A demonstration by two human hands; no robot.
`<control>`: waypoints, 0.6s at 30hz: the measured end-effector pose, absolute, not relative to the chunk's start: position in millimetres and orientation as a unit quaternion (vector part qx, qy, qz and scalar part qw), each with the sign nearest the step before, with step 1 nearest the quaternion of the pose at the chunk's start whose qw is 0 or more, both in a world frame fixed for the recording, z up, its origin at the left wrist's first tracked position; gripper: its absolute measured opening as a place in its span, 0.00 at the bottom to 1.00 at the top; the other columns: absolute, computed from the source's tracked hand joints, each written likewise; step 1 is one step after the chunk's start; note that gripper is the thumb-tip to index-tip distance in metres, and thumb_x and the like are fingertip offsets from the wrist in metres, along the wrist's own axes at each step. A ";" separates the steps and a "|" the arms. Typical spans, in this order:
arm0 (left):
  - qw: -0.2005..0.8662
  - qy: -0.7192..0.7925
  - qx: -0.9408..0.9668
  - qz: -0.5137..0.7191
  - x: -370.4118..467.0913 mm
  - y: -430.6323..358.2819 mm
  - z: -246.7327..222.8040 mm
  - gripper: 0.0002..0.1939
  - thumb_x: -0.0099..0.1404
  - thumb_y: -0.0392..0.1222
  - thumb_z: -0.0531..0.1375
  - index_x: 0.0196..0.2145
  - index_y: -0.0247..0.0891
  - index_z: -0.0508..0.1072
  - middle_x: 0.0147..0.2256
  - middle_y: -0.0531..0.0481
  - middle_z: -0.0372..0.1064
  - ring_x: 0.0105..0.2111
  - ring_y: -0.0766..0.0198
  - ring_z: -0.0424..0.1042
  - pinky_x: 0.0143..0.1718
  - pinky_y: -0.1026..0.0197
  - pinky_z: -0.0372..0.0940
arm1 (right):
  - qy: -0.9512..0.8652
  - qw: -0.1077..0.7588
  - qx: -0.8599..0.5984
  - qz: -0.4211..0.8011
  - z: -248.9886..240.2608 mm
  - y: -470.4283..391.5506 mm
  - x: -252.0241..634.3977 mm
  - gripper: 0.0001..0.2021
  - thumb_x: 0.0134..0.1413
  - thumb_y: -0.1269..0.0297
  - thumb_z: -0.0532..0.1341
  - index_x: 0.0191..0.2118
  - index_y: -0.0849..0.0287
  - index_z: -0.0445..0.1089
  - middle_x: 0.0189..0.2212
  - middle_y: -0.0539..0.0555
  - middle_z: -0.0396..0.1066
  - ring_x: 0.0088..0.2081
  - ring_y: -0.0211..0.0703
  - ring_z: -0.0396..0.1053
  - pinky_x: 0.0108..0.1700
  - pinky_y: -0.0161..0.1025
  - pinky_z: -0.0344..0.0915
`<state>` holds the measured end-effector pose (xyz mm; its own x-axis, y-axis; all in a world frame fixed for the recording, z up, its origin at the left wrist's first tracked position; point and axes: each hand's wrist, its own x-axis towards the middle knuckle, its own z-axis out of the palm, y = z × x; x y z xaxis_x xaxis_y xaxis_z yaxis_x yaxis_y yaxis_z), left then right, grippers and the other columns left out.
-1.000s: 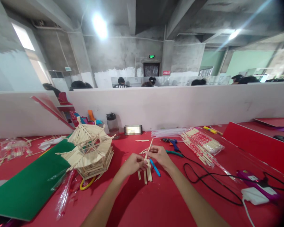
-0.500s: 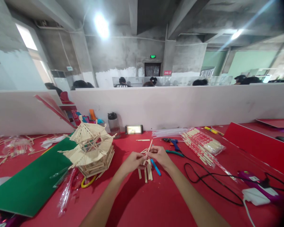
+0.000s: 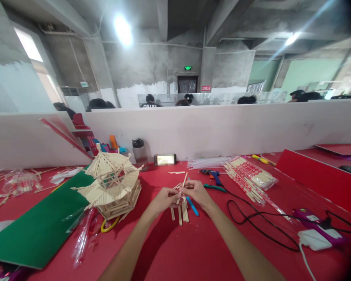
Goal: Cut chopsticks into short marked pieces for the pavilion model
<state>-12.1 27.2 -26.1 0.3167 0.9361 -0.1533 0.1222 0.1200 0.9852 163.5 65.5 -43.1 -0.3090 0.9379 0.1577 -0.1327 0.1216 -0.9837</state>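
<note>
Between my two hands, held close together over the red table, is a pale wooden chopstick (image 3: 185, 178) tilted upward. The fingers of my left hand (image 3: 169, 198) pinch its lower part, and my right hand (image 3: 194, 192) grips it just above. Several short wooden sticks (image 3: 180, 215) lie on the table below my hands. A blue pen-like tool (image 3: 192, 206) rests beside them, partly covered by my right hand. To the left stands a pagoda-shaped model (image 3: 112, 183) built of wooden sticks.
Right of my hands lie a blue glue gun (image 3: 212, 175), clear glue sticks (image 3: 206, 162), packed chopsticks (image 3: 248, 175) and a looping black cable (image 3: 251, 234) near a purple power strip (image 3: 312, 220). A green board (image 3: 41, 218), a bottle (image 3: 139, 154) and a phone (image 3: 165, 159) are also there.
My hands stay together on the chopstick, with only a slight shift of the fingers. The whole view has moved a little; the objects on the table lie as before.
</note>
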 end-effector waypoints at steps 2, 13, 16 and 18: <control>0.575 0.480 0.568 0.341 -12.3 27.8 -27.1 0.22 0.51 0.55 0.68 0.33 0.31 0.77 0.31 0.46 0.75 0.33 0.63 0.74 0.40 0.58 0.71 | -0.581 0.472 -0.349 0.564 -44.6 65.3 162.6 0.15 0.37 0.56 0.72 0.29 0.61 0.74 0.24 0.52 0.75 0.27 0.41 0.72 0.34 0.39 0.69; 0.578 0.493 0.558 0.333 -8.8 28.2 -32.8 0.21 0.49 0.53 0.70 0.33 0.31 0.77 0.31 0.45 0.76 0.31 0.62 0.75 0.36 0.59 0.71 | -0.605 0.441 -0.344 0.567 -41.7 64.4 165.2 0.16 0.37 0.54 0.71 0.27 0.62 0.74 0.23 0.52 0.74 0.27 0.41 0.71 0.33 0.38 0.68; 0.580 0.486 0.556 0.344 -3.7 25.7 -31.5 0.21 0.50 0.53 0.70 0.33 0.32 0.76 0.31 0.45 0.76 0.31 0.62 0.75 0.36 0.59 0.71 | -0.607 0.431 -0.347 0.570 -35.6 63.0 168.9 0.16 0.36 0.54 0.72 0.27 0.62 0.74 0.23 0.52 0.75 0.26 0.40 0.71 0.32 0.38 0.68; 0.585 0.477 0.553 0.353 0.0 24.0 -30.6 0.21 0.51 0.53 0.69 0.33 0.32 0.76 0.31 0.45 0.76 0.31 0.62 0.76 0.36 0.59 0.71 | -0.609 0.429 -0.348 0.569 -32.4 63.1 172.3 0.16 0.36 0.54 0.72 0.28 0.62 0.75 0.23 0.52 0.75 0.25 0.40 0.70 0.32 0.38 0.68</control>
